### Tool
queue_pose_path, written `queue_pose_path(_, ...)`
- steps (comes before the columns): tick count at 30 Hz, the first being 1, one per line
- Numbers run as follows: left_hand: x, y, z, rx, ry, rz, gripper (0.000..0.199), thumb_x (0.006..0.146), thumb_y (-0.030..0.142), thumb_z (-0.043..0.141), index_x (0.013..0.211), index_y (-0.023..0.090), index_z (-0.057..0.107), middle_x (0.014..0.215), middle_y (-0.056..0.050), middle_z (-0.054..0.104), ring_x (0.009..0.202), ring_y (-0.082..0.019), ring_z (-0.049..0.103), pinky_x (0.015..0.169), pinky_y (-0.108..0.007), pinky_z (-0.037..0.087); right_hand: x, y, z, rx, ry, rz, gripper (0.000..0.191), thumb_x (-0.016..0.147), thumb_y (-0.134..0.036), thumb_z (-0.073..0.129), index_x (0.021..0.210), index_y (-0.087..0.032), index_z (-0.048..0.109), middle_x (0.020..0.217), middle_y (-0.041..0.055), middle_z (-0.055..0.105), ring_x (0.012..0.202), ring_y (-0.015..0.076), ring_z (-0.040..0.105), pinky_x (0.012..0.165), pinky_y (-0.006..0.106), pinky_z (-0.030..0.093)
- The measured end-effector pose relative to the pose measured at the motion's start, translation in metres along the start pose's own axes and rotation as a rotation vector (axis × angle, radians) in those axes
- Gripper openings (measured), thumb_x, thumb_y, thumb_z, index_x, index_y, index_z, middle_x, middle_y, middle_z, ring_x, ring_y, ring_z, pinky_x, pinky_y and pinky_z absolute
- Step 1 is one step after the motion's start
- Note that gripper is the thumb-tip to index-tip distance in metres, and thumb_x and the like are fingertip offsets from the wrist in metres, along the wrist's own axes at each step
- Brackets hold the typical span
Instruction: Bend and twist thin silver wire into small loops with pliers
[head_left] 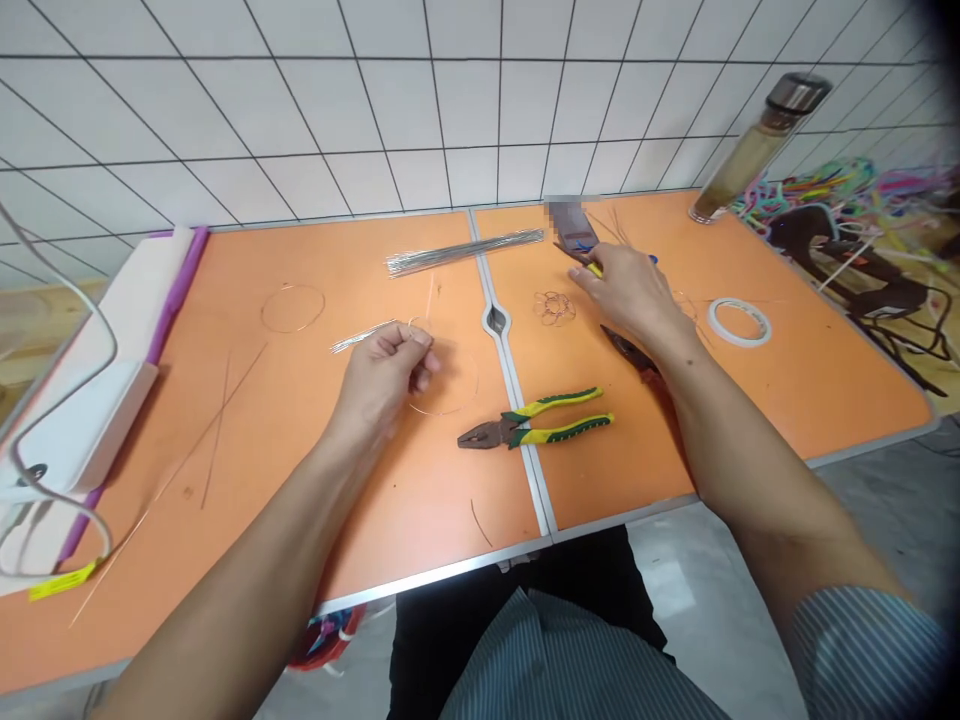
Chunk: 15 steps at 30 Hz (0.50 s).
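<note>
My left hand (390, 362) is closed in a pinch on a thin wire ring (444, 412), held just above the orange table. Further back on the right, my right hand (628, 285) curls over a tool with a dark tip and a yellow part (594, 269); its fingers hide most of it. Combination pliers (536, 420) with yellow-green handles lie between my arms, across the table's seam. Dark-jawed pliers (630, 350) lie partly under my right forearm. A coiled wire flower shape (555, 308) rests left of my right hand.
A bundle of straight wires (465, 252) lies at the back, with a shorter bundle (364, 336) by my left hand. A wire ring (292, 308) and loose wires are at left. White tape (739, 321) and a tall bottle (757, 150) stand right; a white box (82, 430) sits far left.
</note>
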<state>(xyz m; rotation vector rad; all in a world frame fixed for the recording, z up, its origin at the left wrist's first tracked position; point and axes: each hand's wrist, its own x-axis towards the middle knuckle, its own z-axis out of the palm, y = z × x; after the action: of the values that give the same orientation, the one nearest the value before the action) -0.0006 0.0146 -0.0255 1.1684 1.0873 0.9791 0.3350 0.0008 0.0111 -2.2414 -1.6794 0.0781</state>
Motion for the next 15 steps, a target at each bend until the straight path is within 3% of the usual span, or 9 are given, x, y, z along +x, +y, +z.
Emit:
queue_pose_path(6, 0.003, -0.007, -0.002, -0.014, 0.013, -0.017, 0.028, 0.088, 0.033, 0.084, 0.073, 0.019, 0.065, 0.069, 0.000, 0.069, 0.048, -0.007, 0.051, 0.046, -0.020, 0.037, 0.010, 0.025, 0.018, -0.162, -0.111, 0.163, 0.055, 0.111, -0.046, 0.053, 0.143, -0.006, 0.075, 0.144, 0.0340, 0.073, 0.130, 0.0474, 0.069, 0.108, 0.060, 0.051)
queue_pose_path(10, 0.002, -0.007, -0.002, -0.005, 0.008, -0.039, 0.028, 0.089, 0.033, 0.083, 0.074, 0.019, 0.065, 0.070, 0.000, 0.068, 0.050, -0.007, 0.050, 0.047, -0.019, 0.038, 0.007, 0.026, 0.021, -0.176, -0.123, 0.174, 0.058, 0.111, -0.045, 0.057, 0.147, -0.002, 0.072, 0.151, 0.0381, 0.065, 0.139, 0.0503, 0.063, 0.114, 0.063, 0.048)
queue_pose_path(13, 0.001, -0.008, -0.001, -0.005, 0.008, -0.049, 0.029, 0.088, 0.035, 0.085, 0.075, 0.019, 0.065, 0.071, 0.000, 0.068, 0.050, -0.007, 0.049, 0.047, -0.019, 0.038, 0.002, 0.021, 0.017, -0.195, -0.026, 0.109, 0.054, 0.108, -0.041, 0.061, 0.147, -0.006, 0.073, 0.156, 0.0355, 0.062, 0.146, 0.0504, 0.056, 0.117, 0.063, 0.045)
queue_pose_path(15, 0.001, -0.008, -0.001, -0.014, 0.007, -0.051, 0.029, 0.088, 0.036, 0.085, 0.076, 0.019, 0.065, 0.070, 0.000, 0.068, 0.050, -0.007, 0.049, 0.047, -0.020, 0.038, -0.001, 0.015, 0.014, -0.138, 0.007, 0.043, 0.043, 0.106, -0.035, 0.061, 0.140, -0.015, 0.078, 0.152, 0.0276, 0.067, 0.139, 0.0443, 0.060, 0.112, 0.056, 0.049)
